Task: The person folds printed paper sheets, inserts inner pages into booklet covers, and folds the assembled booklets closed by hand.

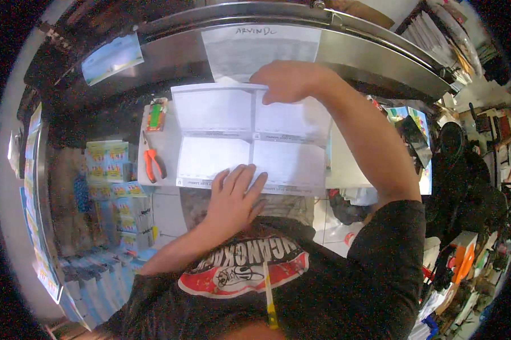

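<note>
A white sheet of paper (232, 127) with fold creases that split it into four panels lies on a small white work surface (158, 148). My left hand (235, 195) rests flat on its near edge, fingers spread. My right hand (289, 79) reaches over the far edge and grips the paper's top right part, lifting it a little. A second sheet (249, 51) hangs on the metal panel behind it.
Orange-handled pliers (152, 161) and a small green and orange tool (156, 116) lie left of the paper. Shelves of coloured boxes (111, 170) stand at the lower left. Cluttered goods and stacked papers (436, 34) fill the right side. A curved metal panel (380, 56) rises behind.
</note>
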`<act>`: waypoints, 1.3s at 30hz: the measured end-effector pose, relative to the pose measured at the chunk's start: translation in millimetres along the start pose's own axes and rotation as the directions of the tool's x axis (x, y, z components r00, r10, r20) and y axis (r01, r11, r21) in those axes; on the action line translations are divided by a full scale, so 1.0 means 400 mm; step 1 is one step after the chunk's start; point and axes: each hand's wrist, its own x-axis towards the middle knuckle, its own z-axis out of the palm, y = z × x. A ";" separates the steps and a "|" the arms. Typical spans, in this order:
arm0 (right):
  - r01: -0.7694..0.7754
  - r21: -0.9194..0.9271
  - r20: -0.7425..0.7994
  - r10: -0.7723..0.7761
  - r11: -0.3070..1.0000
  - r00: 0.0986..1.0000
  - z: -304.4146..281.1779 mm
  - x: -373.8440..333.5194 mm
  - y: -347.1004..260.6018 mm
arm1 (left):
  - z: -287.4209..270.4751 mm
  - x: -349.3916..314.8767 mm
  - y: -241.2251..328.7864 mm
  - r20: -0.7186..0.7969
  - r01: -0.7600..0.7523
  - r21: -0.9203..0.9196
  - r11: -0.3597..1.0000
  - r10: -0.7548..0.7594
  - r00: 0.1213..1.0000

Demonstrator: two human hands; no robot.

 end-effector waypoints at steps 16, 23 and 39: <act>0.056 0.113 -0.049 -0.051 0.992 0.997 -0.051 -0.021 0.043 | -0.021 0.000 -0.025 0.020 -0.013 -0.200 0.980 0.018 1.000; -0.540 0.055 -0.909 0.266 0.840 0.321 -0.396 -0.144 0.032 | -0.137 -0.137 -0.246 -0.666 0.238 -0.120 0.964 -0.256 0.700; -0.513 0.056 -0.847 0.313 0.857 0.431 -0.673 0.020 0.477 | 0.017 -0.223 -0.676 -0.267 0.911 -0.310 0.271 -0.945 0.190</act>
